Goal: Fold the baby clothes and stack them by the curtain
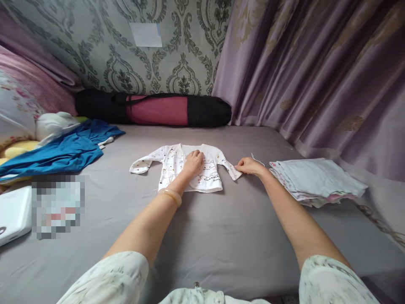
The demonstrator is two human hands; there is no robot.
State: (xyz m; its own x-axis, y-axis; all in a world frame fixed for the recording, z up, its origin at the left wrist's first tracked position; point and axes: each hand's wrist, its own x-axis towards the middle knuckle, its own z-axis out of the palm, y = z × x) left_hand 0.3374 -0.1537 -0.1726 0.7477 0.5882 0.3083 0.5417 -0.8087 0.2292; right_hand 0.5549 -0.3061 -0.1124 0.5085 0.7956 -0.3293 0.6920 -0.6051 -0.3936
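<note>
With the white long-sleeved baby wrap shirt (205, 185) as the dial's centre and twelve o'clock towards the patterned wall (152, 55), the shirt lies spread front-up on the grey bedsheet (228, 236), its neckline at twelve and its hem at six; the left hand (193, 164) rests on the printed chest, fingers together and slightly bent, seemingly pressing down, though its underside is hidden and I cannot tell whether it pinches any cloth; the right hand (251, 166) is closed at thumb and fingertips on the sleeve cuff (236, 174) at three o'clock; a thin white cord (258, 160) shows just beyond that hand.

The step in hand looks like straightening this sleeve while the body is held down; the opposite sleeve (148, 159), at nine o'clock, lies bent and untouched; farther out at three is a stack of flat cloth pieces (319, 177); a blue garment (69, 145) lies between nine and ten, and a black-and-maroon roll bag (156, 110) between eleven and twelve.

The next move, I judge, calls for steady pressure at the centre and a light pinch at the cuff; the thin cloth would probably skew or crease if pulled unevenly.
</note>
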